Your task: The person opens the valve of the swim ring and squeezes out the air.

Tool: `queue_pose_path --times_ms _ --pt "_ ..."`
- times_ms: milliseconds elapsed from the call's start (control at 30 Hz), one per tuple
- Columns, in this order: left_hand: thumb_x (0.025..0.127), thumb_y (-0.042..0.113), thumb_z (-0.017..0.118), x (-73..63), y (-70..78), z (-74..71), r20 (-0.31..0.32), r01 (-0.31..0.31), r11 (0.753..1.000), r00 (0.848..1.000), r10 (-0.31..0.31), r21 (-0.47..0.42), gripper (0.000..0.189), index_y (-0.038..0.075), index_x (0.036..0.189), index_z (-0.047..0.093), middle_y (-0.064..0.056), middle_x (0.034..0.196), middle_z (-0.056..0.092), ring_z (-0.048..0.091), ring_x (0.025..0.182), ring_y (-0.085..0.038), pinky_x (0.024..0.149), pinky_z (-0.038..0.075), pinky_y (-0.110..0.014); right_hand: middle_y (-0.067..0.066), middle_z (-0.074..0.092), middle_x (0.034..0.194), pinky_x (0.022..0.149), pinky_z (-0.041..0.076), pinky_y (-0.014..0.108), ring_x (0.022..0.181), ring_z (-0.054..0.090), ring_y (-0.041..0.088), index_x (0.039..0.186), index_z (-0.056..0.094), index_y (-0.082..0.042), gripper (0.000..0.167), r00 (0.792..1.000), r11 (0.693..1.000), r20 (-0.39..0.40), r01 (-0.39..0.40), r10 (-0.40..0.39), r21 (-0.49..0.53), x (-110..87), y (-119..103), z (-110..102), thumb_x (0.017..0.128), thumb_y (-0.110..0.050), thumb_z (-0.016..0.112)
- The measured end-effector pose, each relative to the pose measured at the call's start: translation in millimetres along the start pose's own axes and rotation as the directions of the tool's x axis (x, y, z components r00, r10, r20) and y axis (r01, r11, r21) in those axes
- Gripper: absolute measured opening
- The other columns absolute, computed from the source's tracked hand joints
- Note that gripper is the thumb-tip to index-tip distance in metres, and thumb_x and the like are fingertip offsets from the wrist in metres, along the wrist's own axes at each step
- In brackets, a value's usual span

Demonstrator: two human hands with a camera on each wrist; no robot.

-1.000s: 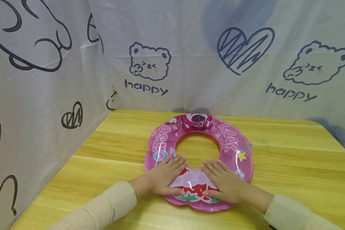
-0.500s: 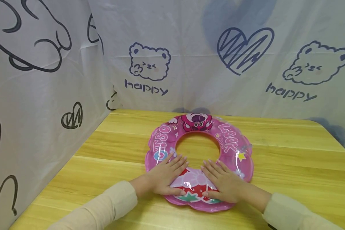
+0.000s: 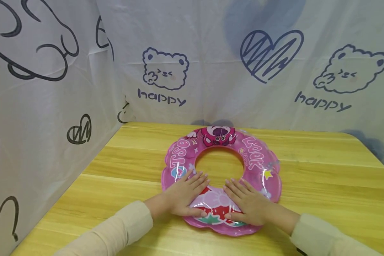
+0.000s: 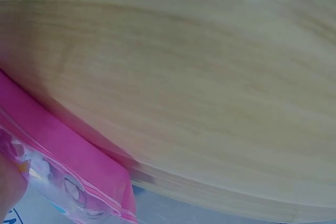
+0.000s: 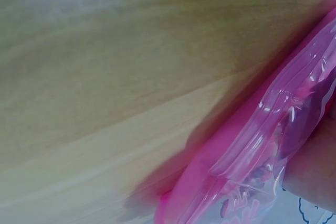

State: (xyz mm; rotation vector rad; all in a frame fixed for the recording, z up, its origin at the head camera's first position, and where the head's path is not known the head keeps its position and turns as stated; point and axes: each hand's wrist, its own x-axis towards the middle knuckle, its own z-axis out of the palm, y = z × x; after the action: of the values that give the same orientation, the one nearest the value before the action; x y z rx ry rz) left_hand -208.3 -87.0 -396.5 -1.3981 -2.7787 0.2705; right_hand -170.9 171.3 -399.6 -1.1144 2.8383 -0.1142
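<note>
A pink inflatable swim ring [image 3: 268, 183] lies flat on the wooden table, puffed up and glossy, with a bear, lettering and strawberries printed on it. On its near left part rests my left hand [image 3: 187, 195], palm down with the fingers straight. My right hand [image 3: 251, 204] lies the same way on the near right part, its thumb pointing toward the other thumb. The strawberry print shows between the two hands. In the left wrist view the ring's side [image 4: 68, 145] and a bit of the hand appear; the right wrist view has the ring's seam [image 5: 247, 145] beside part of the hand.
The yellow wood-grain table [image 3: 115, 185] extends around the ring on all sides. A white cloth [image 3: 211, 89] with drawn bears, hearts and "happy" hangs behind the table, and another stretch of it [image 3: 51, 106] runs along the left.
Both hands stay where they were on the swim ring, and the ring keeps its place. Only the head view has shifted very slightly.
</note>
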Motion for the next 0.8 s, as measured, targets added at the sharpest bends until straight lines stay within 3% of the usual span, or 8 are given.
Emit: queue_pose_path --times_ms 533,800 --pt "0.084 0.073 0.033 3.5 -0.4 -2.4 0.009 0.002 1.000 1.000 -0.002 0.006 0.092 0.008 0.149 0.019 -0.009 0.156 0.018 0.012 0.145 -0.026 0.118 0.003 -0.046 0.018 0.018 0.154 0.115 0.010 0.053 0.143 0.013 0.036 0.145 0.027 -0.001 0.082 0.998 1.000 0.053 -0.026 0.025 0.005 0.5 -1.0 -4.8 0.090 -0.060 0.040" --pt "0.083 0.072 0.035 3.1 1.1 -6.1 -0.017 -0.004 1.000 1.000 0.004 -0.008 0.092 0.008 0.148 0.022 -0.010 0.154 0.022 0.015 0.144 -0.026 0.118 0.007 -0.047 0.020 0.020 0.153 0.115 0.012 0.053 0.142 0.016 0.037 0.144 0.028 0.000 0.080 0.999 1.000 0.049 -0.015 0.015 -0.005 0.7 -1.1 -5.2 0.091 -0.059 0.041"
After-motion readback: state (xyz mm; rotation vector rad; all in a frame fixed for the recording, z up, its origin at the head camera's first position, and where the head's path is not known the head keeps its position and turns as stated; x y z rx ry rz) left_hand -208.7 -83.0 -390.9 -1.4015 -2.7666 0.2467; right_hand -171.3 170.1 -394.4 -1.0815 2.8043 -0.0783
